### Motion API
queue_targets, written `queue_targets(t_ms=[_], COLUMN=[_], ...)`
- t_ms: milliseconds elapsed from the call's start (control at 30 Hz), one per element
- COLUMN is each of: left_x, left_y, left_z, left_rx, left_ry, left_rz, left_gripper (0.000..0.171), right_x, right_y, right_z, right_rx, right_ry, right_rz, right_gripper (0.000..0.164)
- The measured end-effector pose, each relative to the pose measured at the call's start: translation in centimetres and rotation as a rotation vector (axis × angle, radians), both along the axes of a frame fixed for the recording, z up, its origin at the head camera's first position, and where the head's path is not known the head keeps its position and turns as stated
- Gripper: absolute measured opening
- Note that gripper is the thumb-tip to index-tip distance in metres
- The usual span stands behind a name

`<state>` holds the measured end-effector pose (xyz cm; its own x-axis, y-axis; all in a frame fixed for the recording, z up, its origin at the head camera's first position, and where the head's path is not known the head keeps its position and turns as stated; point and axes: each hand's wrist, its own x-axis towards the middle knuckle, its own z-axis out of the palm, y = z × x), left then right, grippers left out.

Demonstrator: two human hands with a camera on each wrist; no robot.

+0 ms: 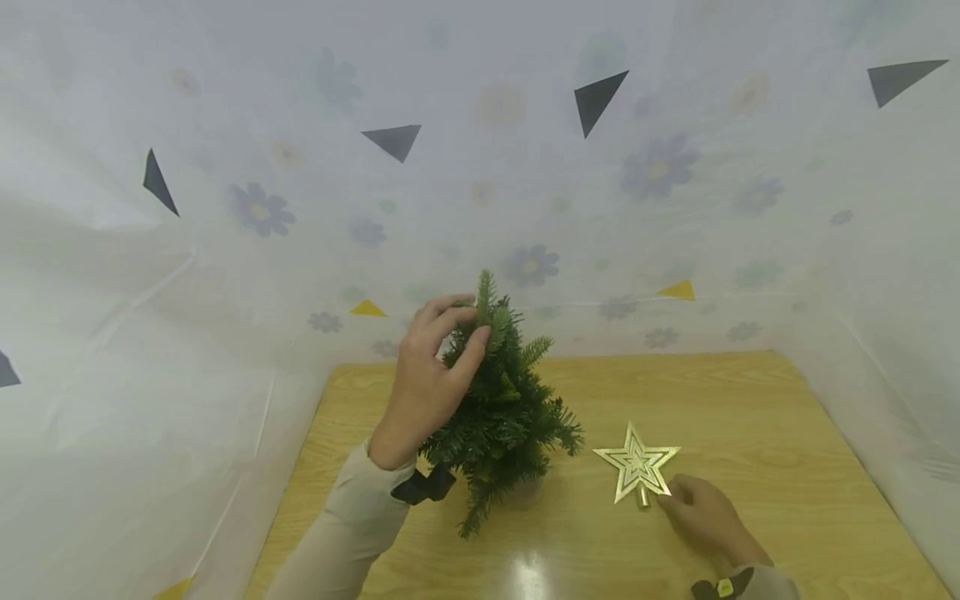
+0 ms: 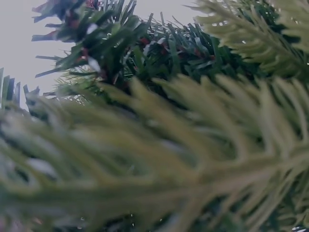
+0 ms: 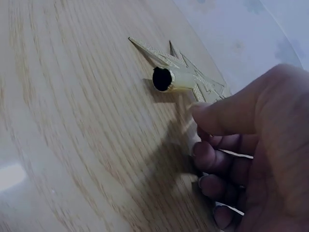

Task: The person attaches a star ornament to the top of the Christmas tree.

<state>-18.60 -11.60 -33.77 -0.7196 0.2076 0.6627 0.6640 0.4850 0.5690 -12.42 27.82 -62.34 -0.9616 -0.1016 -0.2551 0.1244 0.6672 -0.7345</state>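
Observation:
A small artificial Christmas tree (image 1: 510, 421) stands left of the table's middle. At its top my left hand (image 1: 431, 375) has thumb and fingers curled round the light green tip sprig (image 1: 486, 292). Green needles fill the left wrist view, with a blurred branch (image 2: 193, 179) close to the lens; no fingers show there. To the right, a gold star tree topper (image 1: 637, 461) has its short tube pointing toward me. My right hand (image 1: 708, 515) pinches one lower point of the star between thumb and forefinger. In the right wrist view the tube's dark open end (image 3: 163, 79) faces the camera.
Both things are on a wood-grain table (image 1: 750, 400) with rounded far corners. Whitish sheeting (image 1: 480, 225) printed with flowers hangs around it at the back and sides. Dark and yellow triangles (image 1: 600, 100) are stuck on the sheeting.

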Motion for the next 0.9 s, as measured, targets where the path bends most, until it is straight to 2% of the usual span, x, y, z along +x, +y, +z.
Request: queue_targets(t_ms=[100, 167, 367, 467, 600, 900], left_x=[0.0, 0.0, -0.1, -0.2, -0.3, -0.2], left_y=[0.0, 0.0, 0.1, 0.2, 0.3, 0.3], left_z=[-0.1, -0.1, -0.3, -0.3, -0.3, -0.2], left_rx=[-0.007, -0.011, -0.025, -0.028, -0.028, -0.043], left_ry=[-0.001, -0.004, -0.018, -0.024, -0.017, -0.026], left_rz=[0.007, 0.007, 0.007, 0.009, 0.013, 0.026], left_gripper=[0.022, 0.022, 0.025, 0.026, 0.024, 0.022], right_x=[-0.1, -0.1, -0.2, -0.3, -0.4, -1.1], right_y=[0.2, 0.2, 0.1, 0.1, 0.0, -0.6], right_z=[-0.2, -0.2, 0.0, 0.1, 0.4, 1.6], right_rx=[-0.052, -0.08, -0.139, -0.147, -0.145, -0.268], right_ry=[-0.023, -0.051, -0.107, -0.092, -0.024, 0.039], right_rz=[0.026, 0.013, -0.071, -0.098, -0.108, -0.143], right_gripper=[0.028, 0.031, 0.031, 0.032, 0.038, 0.04])
